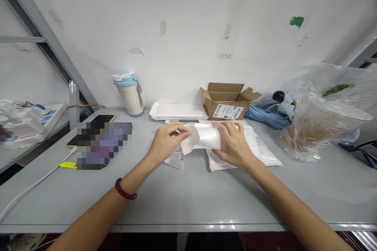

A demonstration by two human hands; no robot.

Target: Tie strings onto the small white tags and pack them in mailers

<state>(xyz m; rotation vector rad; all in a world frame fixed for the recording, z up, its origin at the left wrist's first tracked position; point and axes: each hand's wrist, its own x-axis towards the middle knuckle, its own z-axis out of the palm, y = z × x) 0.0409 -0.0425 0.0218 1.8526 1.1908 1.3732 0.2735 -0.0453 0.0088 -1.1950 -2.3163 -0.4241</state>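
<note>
A white padded mailer (208,137), bent into a rounded shape, is held above the table between my two hands. My right hand (234,143) wraps round its right end, fingers on top and thumb below. With thumb and forefinger, my left hand (166,141) pinches the thin edge of the flap at its left end. What is inside the mailer, if anything, is hidden. More white mailers (268,157) lie flat beneath and beyond my right hand. Several clear, strip-like pieces (176,161) are scattered under my left hand.
A flat white stack (179,111) and an open cardboard box (225,104) stand by the wall. To the left are a cream tumbler (129,96), a phone (101,120) and a white cable (38,185). Blue cloth (266,115) and a plastic-bagged bowl (326,117) sit at the right.
</note>
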